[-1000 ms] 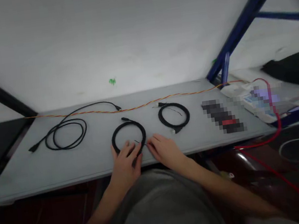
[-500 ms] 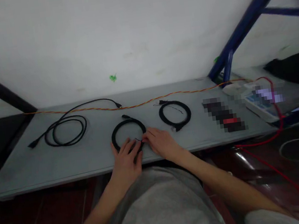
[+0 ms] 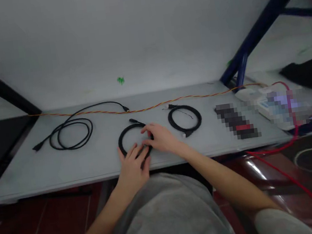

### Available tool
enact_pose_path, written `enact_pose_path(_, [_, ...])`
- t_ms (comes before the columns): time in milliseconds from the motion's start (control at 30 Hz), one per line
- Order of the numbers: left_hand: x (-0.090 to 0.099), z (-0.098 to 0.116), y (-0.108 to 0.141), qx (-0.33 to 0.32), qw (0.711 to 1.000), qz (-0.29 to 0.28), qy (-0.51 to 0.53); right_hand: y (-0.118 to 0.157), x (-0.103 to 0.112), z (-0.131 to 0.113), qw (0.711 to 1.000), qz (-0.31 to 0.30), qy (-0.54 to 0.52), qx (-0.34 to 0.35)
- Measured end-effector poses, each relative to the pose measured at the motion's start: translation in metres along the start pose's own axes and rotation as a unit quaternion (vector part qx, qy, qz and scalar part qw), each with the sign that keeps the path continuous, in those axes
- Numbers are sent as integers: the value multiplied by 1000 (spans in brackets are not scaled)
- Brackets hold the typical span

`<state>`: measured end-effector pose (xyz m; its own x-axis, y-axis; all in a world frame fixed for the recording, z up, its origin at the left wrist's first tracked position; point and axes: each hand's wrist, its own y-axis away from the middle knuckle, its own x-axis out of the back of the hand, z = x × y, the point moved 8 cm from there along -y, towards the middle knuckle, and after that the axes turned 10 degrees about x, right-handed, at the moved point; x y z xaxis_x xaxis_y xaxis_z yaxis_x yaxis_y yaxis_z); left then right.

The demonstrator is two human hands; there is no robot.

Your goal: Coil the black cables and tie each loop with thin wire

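A coiled black cable [image 3: 120,138] lies on the grey shelf near its front edge, one plug pointing up and left. My left hand [image 3: 133,164] rests on the lower part of this coil, thumb and fingers gripping it. At the coil's right side, my right hand [image 3: 158,137] curves over the cable with thumb and index finger apart. Whether anything thin sits at its fingertips is too small to tell. A second neat black coil [image 3: 185,117] lies to the right, with a thin tie inside. Further left is a looser black cable [image 3: 71,135].
A twisted red-yellow wire [image 3: 154,106] runs along the back of the grey shelf [image 3: 73,170]. To the right lie a blurred dark object [image 3: 235,122], a white device [image 3: 273,111] and a red cable [image 3: 294,121]. Blue frame bars [image 3: 264,22] rise there.
My right hand has shifted up along the coil's right side, and its thumb and index finger have spread from their pinch. My left hand keeps its place on the coil. The view has shifted slightly.
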<state>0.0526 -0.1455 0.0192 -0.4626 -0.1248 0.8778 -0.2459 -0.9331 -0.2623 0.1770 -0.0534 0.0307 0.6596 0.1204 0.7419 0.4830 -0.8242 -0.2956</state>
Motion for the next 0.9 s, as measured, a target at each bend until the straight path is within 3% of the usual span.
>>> enact_pose_path(100, [1, 0, 1, 0, 1000, 5, 1, 6, 20, -4, 993, 94, -70, 22])
enact_pose_path(167, [0, -1, 1, 0, 1000, 5, 2, 18, 31, -10, 988, 120, -85, 56])
enact_pose_path(267, [0, -2, 2, -1, 1000, 9, 5, 43, 33, -17, 990, 100, -26, 99])
enact_pose_path(467, [-1, -2, 1, -2, 1000, 10, 15, 76, 14, -21, 980, 54, 62, 179])
enact_pose_path(667, [-1, -4, 0, 5, 1000, 2, 23, 71, 6, -19, 973, 33, 127, 188])
enact_pose_path(900, [1, -12, -4, 36, 998, -40, 43, 59, 9, -11, 972, -2, 123, 200])
